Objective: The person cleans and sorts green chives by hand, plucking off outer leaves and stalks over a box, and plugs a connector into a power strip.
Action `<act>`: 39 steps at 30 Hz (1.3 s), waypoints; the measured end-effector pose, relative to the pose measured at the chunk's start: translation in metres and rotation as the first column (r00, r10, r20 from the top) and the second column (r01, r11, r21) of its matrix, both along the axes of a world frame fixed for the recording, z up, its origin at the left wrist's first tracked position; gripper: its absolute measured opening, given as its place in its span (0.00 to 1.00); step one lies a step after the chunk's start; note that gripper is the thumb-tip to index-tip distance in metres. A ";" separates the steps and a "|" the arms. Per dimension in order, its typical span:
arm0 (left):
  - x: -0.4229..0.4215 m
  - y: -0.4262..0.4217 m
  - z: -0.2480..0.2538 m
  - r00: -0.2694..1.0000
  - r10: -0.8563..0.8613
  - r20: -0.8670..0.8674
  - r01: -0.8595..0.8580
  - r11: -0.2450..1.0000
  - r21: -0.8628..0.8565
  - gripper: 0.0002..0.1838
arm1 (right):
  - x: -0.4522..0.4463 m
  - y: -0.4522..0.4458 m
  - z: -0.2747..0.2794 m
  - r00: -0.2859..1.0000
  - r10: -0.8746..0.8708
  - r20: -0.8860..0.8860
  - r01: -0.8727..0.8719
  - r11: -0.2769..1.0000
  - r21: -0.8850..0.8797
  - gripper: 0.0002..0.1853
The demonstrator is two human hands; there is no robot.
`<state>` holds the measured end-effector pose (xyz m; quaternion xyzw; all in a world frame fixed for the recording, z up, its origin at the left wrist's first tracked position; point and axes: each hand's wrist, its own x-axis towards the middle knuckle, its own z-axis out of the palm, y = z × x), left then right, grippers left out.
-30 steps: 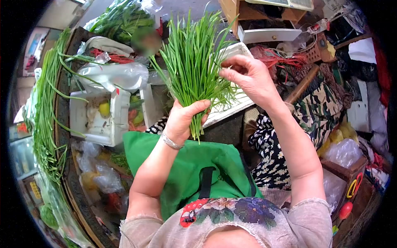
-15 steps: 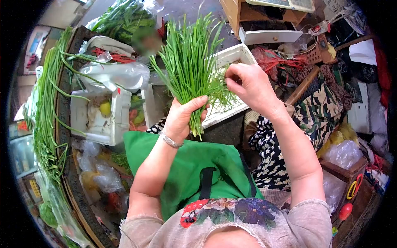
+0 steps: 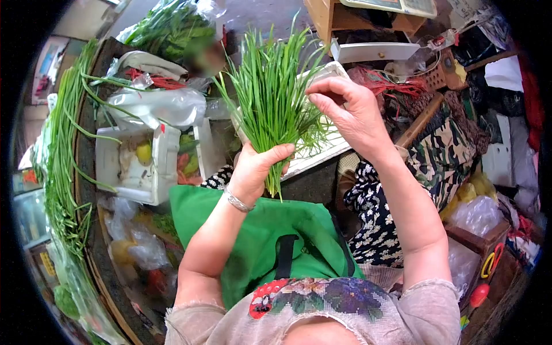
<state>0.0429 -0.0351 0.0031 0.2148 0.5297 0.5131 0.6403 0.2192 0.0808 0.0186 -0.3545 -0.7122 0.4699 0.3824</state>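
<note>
My left hand (image 3: 256,167) is wrapped around the lower stems of a bunch of green chives (image 3: 267,86), whose blades fan upward and away from me. At the right edge of the bunch, my right hand (image 3: 351,112) is closed in a pinch, thumb and forefinger together; whatever lies between the fingertips is too small to make out. Behind the chives stands a white foam box (image 3: 333,135), partly covered by them. A green apron (image 3: 230,241) lies across my lap below the bunch.
Another white foam box (image 3: 167,167) with a yellow-green item stands at left. Long green stalks (image 3: 60,144) line the far-left ledge. Leafy greens in plastic (image 3: 167,31) lie at the back, and a small white drawer (image 3: 376,52) juts out at upper right.
The chives have shifted slightly right and down with my left hand. My right hand has moved a little left against the blades, its thumb and forefinger stretched further out.
</note>
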 end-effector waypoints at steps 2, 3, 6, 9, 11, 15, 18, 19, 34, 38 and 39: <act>0.006 -0.002 -0.001 1.000 -0.009 -0.006 0.009 1.000 0.004 0.15 | -0.003 -0.001 -0.009 0.999 0.005 -0.053 -0.016 0.975 -0.221 0.13; 0.008 -0.003 -0.001 1.000 -0.009 -0.012 0.009 1.000 0.008 0.15 | -0.002 -0.002 0.000 0.999 0.041 0.033 -0.031 0.961 -0.276 0.13; 0.010 -0.003 0.000 0.999 -0.041 -0.022 0.042 0.999 0.026 0.15 | -0.002 0.002 -0.010 0.998 0.009 0.068 0.014 0.942 -0.335 0.13; 0.008 -0.002 -0.001 0.997 -0.054 -0.055 0.055 0.998 0.021 0.14 | 0.002 0.005 -0.010 0.996 0.026 -0.083 -0.062 0.880 -0.471 0.13; 0.001 0.000 -0.002 0.997 -0.067 0.039 0.066 0.997 0.031 0.17 | 0.005 0.006 -0.007 0.995 0.086 -0.050 -0.099 0.913 -0.395 0.10; -0.008 0.006 0.006 0.999 -0.027 0.029 0.026 0.999 0.034 0.14 | 0.014 0.008 0.010 0.970 0.199 0.141 -0.185 0.977 -0.107 0.09; -0.012 0.007 0.009 0.999 0.037 0.020 -0.037 0.999 0.037 0.14 | 0.020 0.012 0.008 0.987 0.063 0.148 -0.068 0.997 0.028 0.08; -0.013 0.007 0.009 0.997 0.081 0.008 -0.081 0.996 0.022 0.14 | 0.023 0.017 0.008 0.991 0.056 0.124 -0.052 0.998 -0.035 0.09; -0.005 0.006 0.012 0.999 -0.017 0.038 0.010 0.984 0.180 0.21 | -0.016 -0.014 -0.005 0.904 0.278 -0.326 -0.428 0.610 -0.667 0.43; 0.003 0.005 0.008 0.971 -0.108 -0.212 0.141 0.980 0.144 0.23 | -0.021 -0.022 -0.010 0.917 0.141 -0.373 -0.380 0.591 -0.711 0.42; 0.007 0.005 0.009 0.948 -0.114 -0.297 0.161 0.977 0.141 0.23 | -0.024 -0.024 -0.010 0.919 0.136 -0.371 -0.376 0.592 -0.713 0.42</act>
